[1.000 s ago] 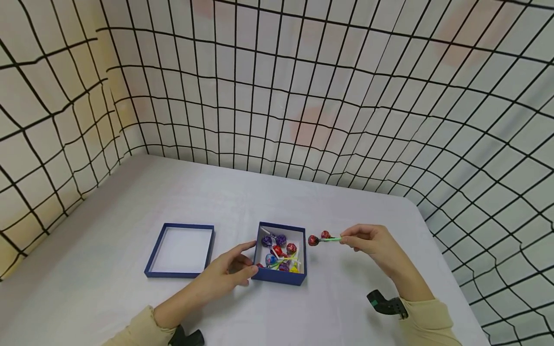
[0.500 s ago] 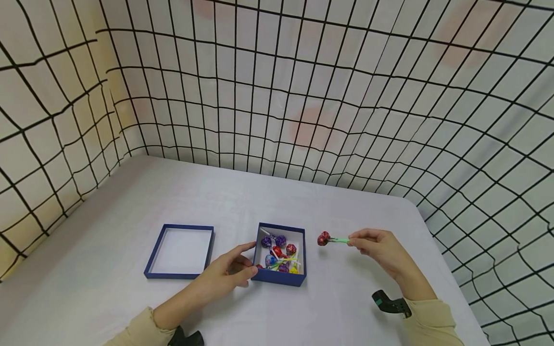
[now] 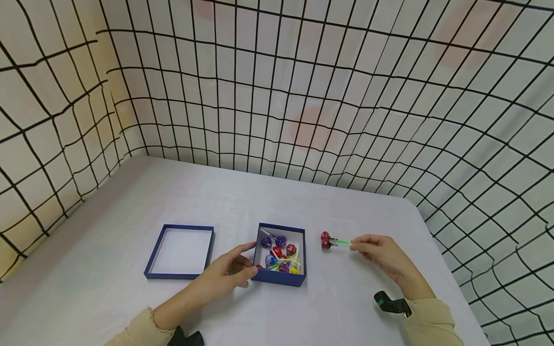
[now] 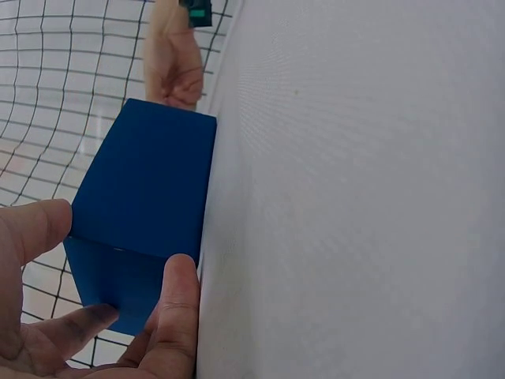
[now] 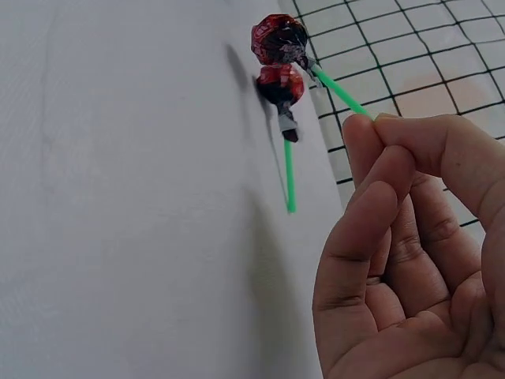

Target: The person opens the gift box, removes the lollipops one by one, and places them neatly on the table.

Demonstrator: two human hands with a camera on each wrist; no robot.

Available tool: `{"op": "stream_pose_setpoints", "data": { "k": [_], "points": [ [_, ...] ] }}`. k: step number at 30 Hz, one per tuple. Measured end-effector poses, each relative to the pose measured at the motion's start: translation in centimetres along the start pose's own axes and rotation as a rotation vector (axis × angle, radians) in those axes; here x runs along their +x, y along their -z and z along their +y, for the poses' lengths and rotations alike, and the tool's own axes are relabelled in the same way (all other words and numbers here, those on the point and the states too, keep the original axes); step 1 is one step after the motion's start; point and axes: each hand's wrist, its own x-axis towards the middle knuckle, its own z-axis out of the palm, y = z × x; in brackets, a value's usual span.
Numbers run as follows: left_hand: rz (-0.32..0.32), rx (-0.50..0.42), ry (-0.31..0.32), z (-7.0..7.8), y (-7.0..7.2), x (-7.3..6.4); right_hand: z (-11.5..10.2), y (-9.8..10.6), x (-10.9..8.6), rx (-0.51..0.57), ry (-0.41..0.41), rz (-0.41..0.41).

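Note:
An open blue box (image 3: 279, 276) holds several wrapped lollipops (image 3: 280, 240) in purple, red, blue and yellow. My left hand (image 3: 229, 269) rests against its left side, fingertips and thumb spread on the wall. The left wrist view shows those fingertips on the blue cardboard, not wrapped round it. To the right of the box, my right hand (image 3: 381, 254) pinches the end of a green lollipop stick (image 5: 341, 90) between thumb and fingers. The red-wrapped head of this lollipop (image 5: 278, 39) hangs right beside a second red lollipop (image 5: 280, 84), which lies on the table, its stick free.
Left of the box lies its blue-rimmed lid (image 3: 177, 275), white inside facing up. A white cloth covers the table (image 3: 242, 192). Black netting (image 3: 277, 120) over white sheeting closes in the back and both sides.
My right hand has drawn the lollipop to the right and slightly towards me, so its head now sits alongside the other one. The left hand, box and lid stay put.

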Motion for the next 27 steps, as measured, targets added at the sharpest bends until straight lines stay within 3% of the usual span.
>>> {"op": "stream_pose_setpoints", "data": {
  "k": [16, 27],
  "points": [
    [0.014, 0.031, 0.027, -0.26, 0.19, 0.12, 0.63, -0.32, 0.91, -0.173, -0.057, -0.005],
    [0.006, 0.018, 0.023, -0.05, 0.1, 0.01, 0.39, -0.31, 0.66, -0.208, -0.074, 0.0]
  ]
}}
